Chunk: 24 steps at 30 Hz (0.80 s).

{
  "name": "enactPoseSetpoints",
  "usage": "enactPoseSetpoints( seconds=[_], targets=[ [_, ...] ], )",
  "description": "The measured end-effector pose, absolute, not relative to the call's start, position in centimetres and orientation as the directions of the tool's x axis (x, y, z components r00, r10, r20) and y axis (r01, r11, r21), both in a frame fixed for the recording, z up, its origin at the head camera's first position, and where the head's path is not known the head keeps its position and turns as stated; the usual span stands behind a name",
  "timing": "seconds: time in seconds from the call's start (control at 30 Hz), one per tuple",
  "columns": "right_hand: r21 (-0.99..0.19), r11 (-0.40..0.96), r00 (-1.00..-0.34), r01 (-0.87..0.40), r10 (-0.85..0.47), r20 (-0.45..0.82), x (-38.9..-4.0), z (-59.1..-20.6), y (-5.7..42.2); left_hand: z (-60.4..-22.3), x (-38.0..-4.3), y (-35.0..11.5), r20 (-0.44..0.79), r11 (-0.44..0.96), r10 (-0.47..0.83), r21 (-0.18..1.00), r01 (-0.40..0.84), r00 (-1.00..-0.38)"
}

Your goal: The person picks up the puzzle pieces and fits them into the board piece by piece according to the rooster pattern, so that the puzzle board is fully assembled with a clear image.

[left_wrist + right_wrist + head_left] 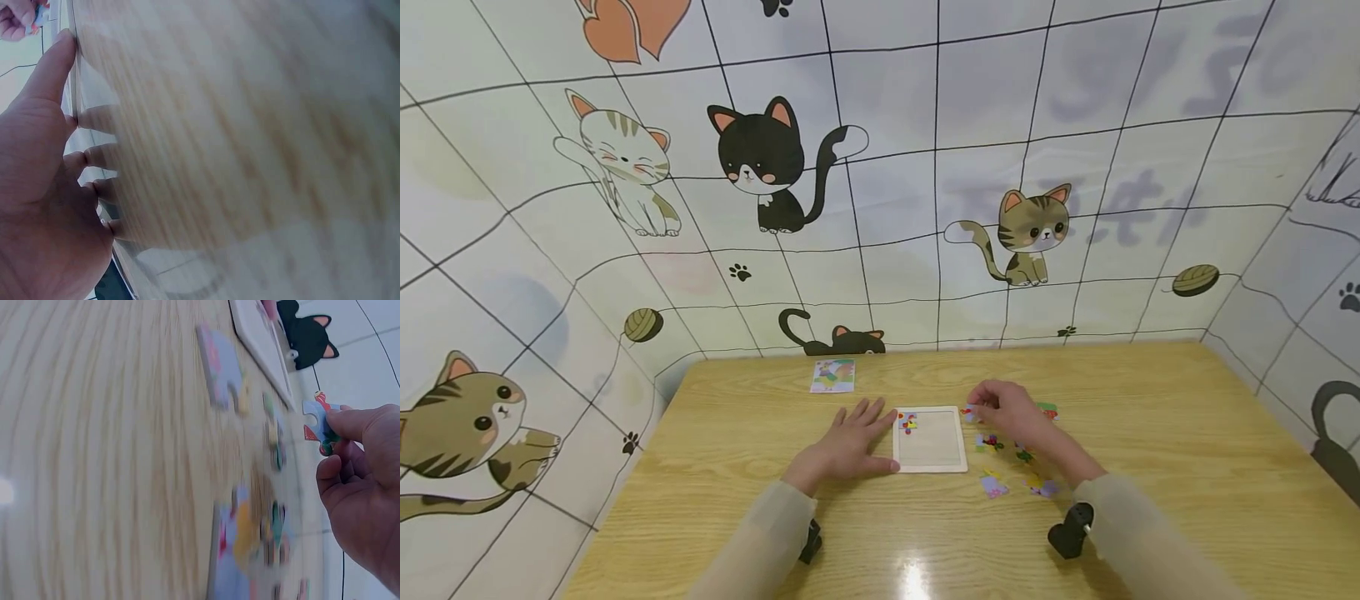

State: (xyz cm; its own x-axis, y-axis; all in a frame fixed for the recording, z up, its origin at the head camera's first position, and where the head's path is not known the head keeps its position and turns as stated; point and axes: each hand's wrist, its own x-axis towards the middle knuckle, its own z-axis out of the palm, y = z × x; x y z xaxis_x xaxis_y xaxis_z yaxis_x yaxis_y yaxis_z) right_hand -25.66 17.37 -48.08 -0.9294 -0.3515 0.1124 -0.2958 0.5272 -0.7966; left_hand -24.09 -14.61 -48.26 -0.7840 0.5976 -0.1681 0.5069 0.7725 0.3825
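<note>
My right hand [1011,410] pinches a jigsaw puzzle piece [321,425] between thumb and fingers, just right of the white puzzle frame [929,472]. The piece is light blue with red and green patches. My left hand [850,446] lies with fingers spread on the table, its thumb and fingertips along the frame's left edge. Inside the frame's upper left corner sits a joined bit of puzzle [907,422], blue with red and yellow. In the left wrist view the left thumb [57,65] reaches the frame's side.
Several loose puzzle pieces [993,485] lie on the wooden table [715,500] to the right of the frame, some below my right forearm. A square picture card [832,376] lies near the back edge. A cat-print wall covering [895,208] stands behind and at both sides.
</note>
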Motion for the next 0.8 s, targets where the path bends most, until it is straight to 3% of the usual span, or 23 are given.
enactPoseSetpoints(
  seconds=[0.27, 0.43, 0.8],
  targets=[
    [-0.806, 0.483, -0.898, -0.342, -0.420, 0.130, -25.8, -48.3, 13.3, -48.3, -24.2, -14.5, -0.177, 0.779, 0.595, 0.367, 0.508, -0.784],
    [-0.819, 0.483, -0.912, -0.310, -0.394, 0.113, -26.0, -49.0, 11.8, -48.1, -24.2, -14.3, -0.181, 0.779, 0.594, 0.372, 0.504, -0.784],
    [-0.732, 0.596, -0.930, -0.331, -0.336, 0.148, -26.2, -49.7, 9.9, -48.3, -24.2, -14.3, -0.182, 0.789, 0.586, 0.350, 0.505, -0.790]
  ],
)
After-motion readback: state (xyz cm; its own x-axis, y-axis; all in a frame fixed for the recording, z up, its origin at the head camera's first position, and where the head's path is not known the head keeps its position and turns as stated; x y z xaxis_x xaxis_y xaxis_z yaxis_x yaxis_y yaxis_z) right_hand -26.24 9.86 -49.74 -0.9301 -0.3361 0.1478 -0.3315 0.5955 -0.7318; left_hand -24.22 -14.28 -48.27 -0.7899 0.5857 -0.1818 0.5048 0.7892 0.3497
